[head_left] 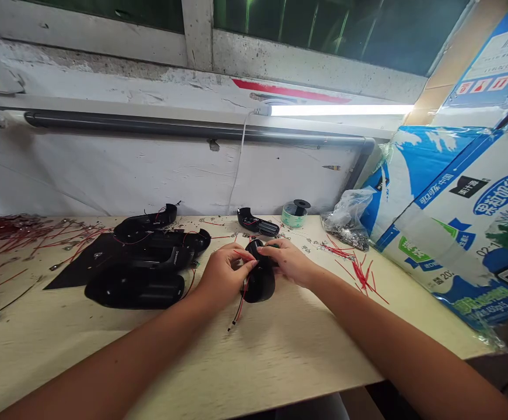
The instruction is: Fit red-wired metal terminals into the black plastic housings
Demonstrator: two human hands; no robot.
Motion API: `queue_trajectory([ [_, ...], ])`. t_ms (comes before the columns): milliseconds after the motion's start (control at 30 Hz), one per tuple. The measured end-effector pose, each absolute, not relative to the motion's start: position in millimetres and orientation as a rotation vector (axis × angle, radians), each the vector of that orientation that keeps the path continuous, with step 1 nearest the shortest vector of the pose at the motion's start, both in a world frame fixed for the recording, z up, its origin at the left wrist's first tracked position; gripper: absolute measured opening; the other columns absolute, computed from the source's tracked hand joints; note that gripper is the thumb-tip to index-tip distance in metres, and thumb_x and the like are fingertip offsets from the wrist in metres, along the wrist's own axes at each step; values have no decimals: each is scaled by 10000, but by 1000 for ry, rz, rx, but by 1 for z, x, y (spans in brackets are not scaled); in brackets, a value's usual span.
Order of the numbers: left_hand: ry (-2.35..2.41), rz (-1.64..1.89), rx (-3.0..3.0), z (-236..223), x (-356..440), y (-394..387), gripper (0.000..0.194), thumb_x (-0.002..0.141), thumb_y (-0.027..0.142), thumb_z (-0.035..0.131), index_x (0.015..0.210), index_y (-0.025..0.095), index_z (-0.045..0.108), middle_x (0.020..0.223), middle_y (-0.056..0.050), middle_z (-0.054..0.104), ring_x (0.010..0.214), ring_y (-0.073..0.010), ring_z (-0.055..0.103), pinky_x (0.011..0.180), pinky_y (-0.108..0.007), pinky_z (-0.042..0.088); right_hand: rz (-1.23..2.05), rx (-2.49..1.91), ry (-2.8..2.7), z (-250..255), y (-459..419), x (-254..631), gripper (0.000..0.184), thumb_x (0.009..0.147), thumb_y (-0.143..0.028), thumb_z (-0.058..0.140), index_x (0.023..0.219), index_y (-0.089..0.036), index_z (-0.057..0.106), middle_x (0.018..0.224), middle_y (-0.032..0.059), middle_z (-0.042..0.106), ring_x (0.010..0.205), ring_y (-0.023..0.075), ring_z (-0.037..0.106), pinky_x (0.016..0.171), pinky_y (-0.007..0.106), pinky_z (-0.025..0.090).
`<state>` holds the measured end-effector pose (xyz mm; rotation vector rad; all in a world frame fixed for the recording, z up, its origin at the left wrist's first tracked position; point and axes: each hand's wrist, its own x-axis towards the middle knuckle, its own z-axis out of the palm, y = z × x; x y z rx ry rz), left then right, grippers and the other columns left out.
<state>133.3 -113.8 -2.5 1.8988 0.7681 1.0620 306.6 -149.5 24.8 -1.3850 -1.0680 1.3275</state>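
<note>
Head camera shows the left hand (224,275) and right hand (291,262) close together mid-bench (254,364), their fingers curled around a black plastic housing (260,281) and gripping it from either side. Red wires (238,309) trail from it toward the person. More black housings (135,287) lie to the left, and a spool of green tape (295,214) stands beyond.

We hold a small black plastic shell (260,283) with our left hand (224,275) and our right hand (291,262) above the bench (298,356). Red and black wires (237,312) hang down from it. Beside the left hand lie more black shells (135,288), and behind the right hand stand a spool (295,213) and a plastic bag of metal pieces (345,216).
</note>
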Motion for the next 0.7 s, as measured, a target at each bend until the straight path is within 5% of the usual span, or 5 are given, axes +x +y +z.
queue_trajectory([
  [300,740,1062,1963,-3,133,-114,106,827,203,676,766,206,764,903,-56,715,896,-208,670,841,-350,520,1236,-1394,-1184,20,-149,308,228,768,-344,673,637,-176,591,477,-50,474,410,89,391,377,212,251],
  [700,770,1092,1827,-6,136,-114,100,798,254,722,734,187,760,920,-85,719,909,-226,679,864,-372,543,1226,-1390,-1063,15,-147,303,197,753,-349,704,691,-182,619,500,-48,490,394,94,388,366,229,253],
])
